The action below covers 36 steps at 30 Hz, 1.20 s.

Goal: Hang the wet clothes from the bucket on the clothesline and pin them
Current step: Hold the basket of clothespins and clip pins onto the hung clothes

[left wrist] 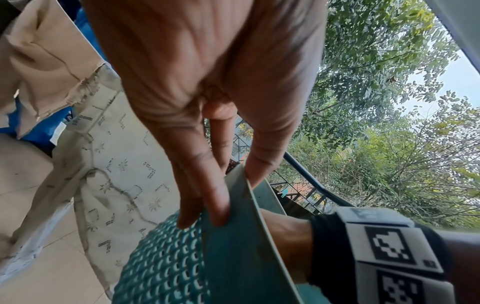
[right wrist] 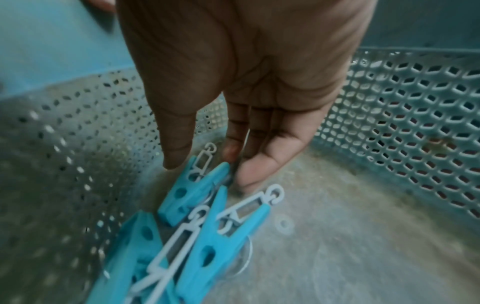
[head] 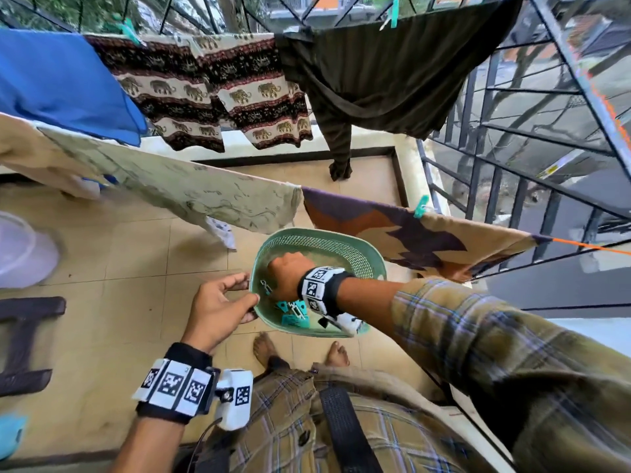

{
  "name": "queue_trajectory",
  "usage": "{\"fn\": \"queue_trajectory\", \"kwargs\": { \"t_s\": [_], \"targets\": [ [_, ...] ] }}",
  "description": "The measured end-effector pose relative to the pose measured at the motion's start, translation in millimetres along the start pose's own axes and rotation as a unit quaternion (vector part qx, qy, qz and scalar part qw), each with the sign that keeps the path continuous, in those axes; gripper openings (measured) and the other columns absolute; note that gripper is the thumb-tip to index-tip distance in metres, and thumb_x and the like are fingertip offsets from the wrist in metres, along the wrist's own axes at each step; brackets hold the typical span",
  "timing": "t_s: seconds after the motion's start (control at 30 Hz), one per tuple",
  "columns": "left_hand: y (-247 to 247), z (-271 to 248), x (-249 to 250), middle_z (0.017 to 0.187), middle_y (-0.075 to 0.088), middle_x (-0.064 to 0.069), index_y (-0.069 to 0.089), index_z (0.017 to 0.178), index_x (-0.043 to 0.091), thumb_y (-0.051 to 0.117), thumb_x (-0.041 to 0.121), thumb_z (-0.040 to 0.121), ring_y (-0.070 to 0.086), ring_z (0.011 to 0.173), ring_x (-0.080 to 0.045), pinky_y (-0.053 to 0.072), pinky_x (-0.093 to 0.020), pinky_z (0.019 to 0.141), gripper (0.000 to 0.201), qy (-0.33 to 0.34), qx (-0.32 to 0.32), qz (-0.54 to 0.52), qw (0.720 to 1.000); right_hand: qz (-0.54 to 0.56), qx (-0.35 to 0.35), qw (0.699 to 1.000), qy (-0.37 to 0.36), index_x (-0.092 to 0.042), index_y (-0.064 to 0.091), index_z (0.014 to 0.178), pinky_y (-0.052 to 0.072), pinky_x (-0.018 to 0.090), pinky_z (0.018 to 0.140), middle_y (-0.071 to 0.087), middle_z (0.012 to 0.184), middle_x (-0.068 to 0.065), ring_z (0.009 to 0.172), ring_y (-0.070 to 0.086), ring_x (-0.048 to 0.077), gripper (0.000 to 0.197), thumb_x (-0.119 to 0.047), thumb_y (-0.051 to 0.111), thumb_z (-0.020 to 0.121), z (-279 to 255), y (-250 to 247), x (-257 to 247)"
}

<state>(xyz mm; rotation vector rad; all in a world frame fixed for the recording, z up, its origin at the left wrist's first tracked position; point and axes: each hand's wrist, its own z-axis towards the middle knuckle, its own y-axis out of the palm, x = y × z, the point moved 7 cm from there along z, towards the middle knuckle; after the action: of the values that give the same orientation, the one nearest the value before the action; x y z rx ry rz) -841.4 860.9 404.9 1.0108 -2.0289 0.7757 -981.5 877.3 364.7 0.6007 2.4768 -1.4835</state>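
A green perforated basket [head: 317,233] is held up below the near clothesline [head: 587,245]. My left hand [head: 218,302] pinches its rim [left wrist: 233,246], thumb inside and fingers outside. My right hand [head: 286,271] reaches down into the basket, where several turquoise clothespins [head: 293,314] lie on the bottom. In the right wrist view its thumb and fingertips [right wrist: 249,174] pinch the top end of one clothespin [right wrist: 192,191]. A cream patterned cloth [head: 191,189] and a brown-and-purple cloth [head: 426,240] hang on the near line. One turquoise pin [head: 420,206] holds the brown cloth.
The far line carries a blue cloth [head: 61,83], an elephant-print garment [head: 211,90] and a dark olive garment [head: 392,80]. A pale bucket [head: 20,250] stands on the tiled floor at left. The metal railing [head: 495,165] runs close on the right. My bare feet [head: 266,349] are below the basket.
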Motion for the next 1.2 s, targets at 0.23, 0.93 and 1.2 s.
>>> {"fn": "queue_trajectory", "kwargs": {
  "t_s": [0.23, 0.93, 1.2],
  "targets": [
    [-49, 17, -18, 0.118, 0.065, 0.005, 0.062, 0.127, 0.015, 0.071, -0.002, 0.083, 0.069, 0.097, -0.019, 0.061, -0.037, 0.075, 0.048, -0.011, 0.007, 0.006, 1.0, 0.003, -0.015, 1.0, -0.008, -0.015, 0.071, 0.094, 0.05, 0.031, 0.066, 0.071, 0.092, 0.01, 0.085, 0.069, 0.033, 0.03, -0.04, 0.069, 0.077, 37, 11, -43],
    [-302, 72, -62, 0.117, 0.065, -0.01, 0.065, 0.102, 0.028, 0.068, -0.007, 0.085, 0.067, 0.099, -0.024, 0.061, -0.03, 0.065, 0.039, -0.021, 0.151, -0.112, 0.982, 0.296, 0.286, 0.911, -0.026, -0.003, 0.077, 0.091, 0.048, 0.009, 0.064, 0.071, 0.079, 0.0, 0.059, 0.06, -0.013, 0.021, -0.01, 0.084, 0.073, 138, -162, -94],
    [-324, 77, -53, 0.111, 0.065, -0.011, 0.064, 0.112, 0.02, 0.067, -0.008, 0.085, 0.068, 0.096, -0.028, 0.062, -0.035, 0.067, 0.039, -0.023, 0.187, -0.158, 0.969, 0.204, 0.283, 0.936, 0.057, -0.016, 0.079, 0.085, 0.059, 0.035, 0.076, 0.073, 0.077, -0.001, 0.075, 0.07, 0.016, 0.015, -0.02, 0.086, 0.072, 218, -179, -50]
  ]
}}
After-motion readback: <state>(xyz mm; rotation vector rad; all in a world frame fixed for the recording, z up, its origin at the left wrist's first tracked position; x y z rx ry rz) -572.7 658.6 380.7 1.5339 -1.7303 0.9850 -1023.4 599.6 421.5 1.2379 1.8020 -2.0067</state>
